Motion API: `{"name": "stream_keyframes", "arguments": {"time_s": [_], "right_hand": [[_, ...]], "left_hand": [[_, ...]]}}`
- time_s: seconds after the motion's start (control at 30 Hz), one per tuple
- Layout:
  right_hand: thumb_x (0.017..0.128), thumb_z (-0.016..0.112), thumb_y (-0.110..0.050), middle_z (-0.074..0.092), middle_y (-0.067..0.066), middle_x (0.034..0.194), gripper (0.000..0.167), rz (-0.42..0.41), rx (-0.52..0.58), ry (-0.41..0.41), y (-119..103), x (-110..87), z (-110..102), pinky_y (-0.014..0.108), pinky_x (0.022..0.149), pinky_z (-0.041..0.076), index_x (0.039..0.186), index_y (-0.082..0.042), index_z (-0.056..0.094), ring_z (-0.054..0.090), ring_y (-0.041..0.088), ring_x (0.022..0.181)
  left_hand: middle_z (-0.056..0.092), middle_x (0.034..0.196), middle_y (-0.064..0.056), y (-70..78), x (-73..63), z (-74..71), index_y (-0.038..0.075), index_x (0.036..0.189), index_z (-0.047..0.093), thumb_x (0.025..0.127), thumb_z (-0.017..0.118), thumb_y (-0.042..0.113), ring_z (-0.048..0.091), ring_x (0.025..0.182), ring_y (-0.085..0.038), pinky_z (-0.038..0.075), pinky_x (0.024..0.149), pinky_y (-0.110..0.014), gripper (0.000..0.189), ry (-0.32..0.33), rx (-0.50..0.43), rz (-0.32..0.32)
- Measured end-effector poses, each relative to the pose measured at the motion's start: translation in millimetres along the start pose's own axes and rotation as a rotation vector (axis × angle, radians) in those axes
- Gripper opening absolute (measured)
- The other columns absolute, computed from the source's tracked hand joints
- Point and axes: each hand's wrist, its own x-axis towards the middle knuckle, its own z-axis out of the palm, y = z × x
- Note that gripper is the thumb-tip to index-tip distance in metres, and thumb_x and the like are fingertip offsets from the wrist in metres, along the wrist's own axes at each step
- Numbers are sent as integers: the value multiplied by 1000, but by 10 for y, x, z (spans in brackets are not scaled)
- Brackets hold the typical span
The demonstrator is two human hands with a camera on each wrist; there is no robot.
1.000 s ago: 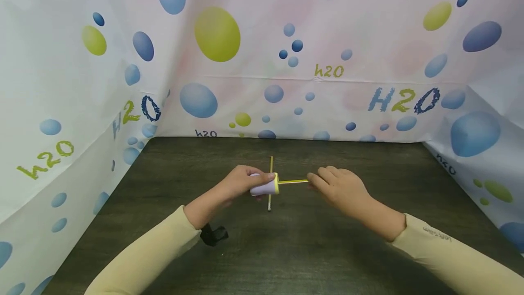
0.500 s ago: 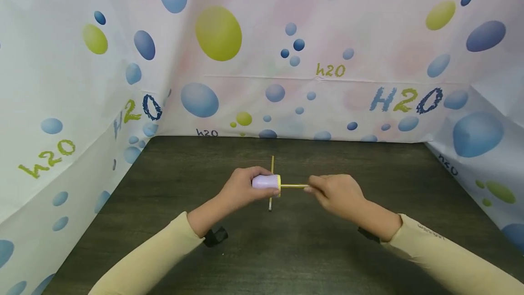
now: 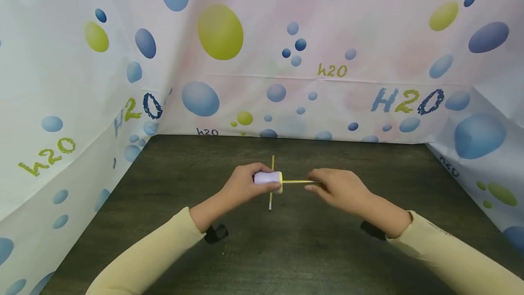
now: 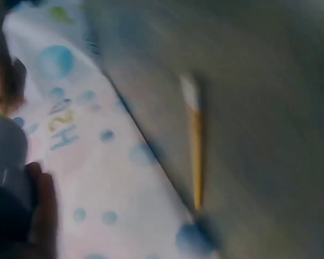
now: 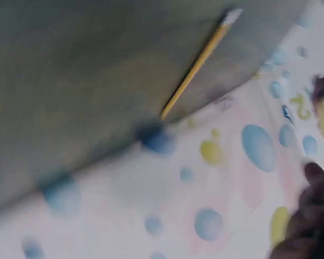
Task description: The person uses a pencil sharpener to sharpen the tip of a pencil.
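Observation:
My left hand (image 3: 239, 185) grips a lavender cylinder (image 3: 266, 178) with a yellow rim, held sideways above the table. The cylinder (image 4: 5, 148) is dark and blurred in the left wrist view. From its yellow end a thin yellow pencil-like stick (image 3: 295, 181) runs to the right; its near end is hidden at the rim. My right hand (image 3: 341, 188) pinches the far end between thumb and fingers. Behind and below the cylinder, a second thin yellow stick (image 3: 270, 200) with a whitish tip lies on the table, pointing away from me. Both wrist views show this stick (image 5: 197, 67).
The dark wood-grain table (image 3: 262, 254) ends at a white sheet (image 3: 327, 104) printed with blue and green spots and "H2O", hung behind and at both sides. Black straps (image 3: 216, 234) sit at both wrists.
My right hand's fingers have changed pose on the stick, its wrist rolling over and partly back. My left thumb has shifted from the top of the cylinder to its near side. The lying stick stays put.

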Motion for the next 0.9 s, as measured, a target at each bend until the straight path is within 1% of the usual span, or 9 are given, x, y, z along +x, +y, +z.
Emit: {"name": "stream_keyframes", "arguments": {"time_s": [0.1,0.23,0.33,0.47,0.57,0.63,0.7,0.83,0.9], "right_hand": [[107,52,-38,64,-1,81,34,-241,-340,308,15,12,52,21,50,42,106,-9,69,56,9,62],[113,32,-36,53,0,75,44,-446,-569,568,83,30,128,22,45,37,98,-9,63,49,12,58],[114,34,-30,49,-1,70,40,-494,-603,652,103,33,179,21,41,32,89,-10,59,46,11,53],[114,32,-30,45,-3,62,45,-440,-521,629,80,37,230,21,38,23,80,-11,55,42,10,46],[113,25,-37,43,-5,57,52,-322,-438,505,44,13,239,19,40,16,77,-13,53,32,5,44],[112,30,-40,40,-9,55,50,-206,-297,339,14,-13,222,18,44,15,75,-15,53,26,1,46],[111,38,-37,36,-11,55,45,-70,-66,126,-12,-32,186,17,47,18,75,-16,53,22,-1,49],[108,49,-19,31,-10,57,39,187,536,-256,-21,-19,104,20,48,22,73,-4,51,22,0,48],[108,46,-14,32,-8,58,39,239,697,-353,-18,0,88,21,48,23,74,3,50,23,1,48]], "left_hand": [[72,100,-14,26,41,-56,1,117,72,97,69,35,65,78,-13,60,72,-36,41,-96,-231,-251],[69,90,-13,67,57,-103,-5,113,71,102,61,37,64,69,-13,58,71,-33,45,-245,-481,-405],[69,89,-12,109,48,-91,-6,111,71,101,63,36,65,66,-14,59,70,-33,44,-273,-527,-436],[72,96,-13,136,17,-25,-2,114,73,95,71,34,65,73,-13,60,69,-33,40,-131,-347,-355],[74,103,-15,118,-20,43,2,116,74,90,78,30,65,79,-15,57,66,-28,39,-12,-184,-226],[75,106,-15,89,-50,83,2,116,73,86,82,27,66,80,-16,54,65,-23,39,37,-67,-77],[76,104,-13,35,-78,103,2,114,73,82,86,26,67,80,-17,54,66,-22,43,80,94,148],[74,100,-7,-72,-95,79,3,111,71,72,94,30,70,86,-17,59,73,-24,53,221,438,650],[73,99,-5,-92,-93,42,4,110,70,68,96,33,70,88,-17,60,76,-26,58,257,513,775]]}}
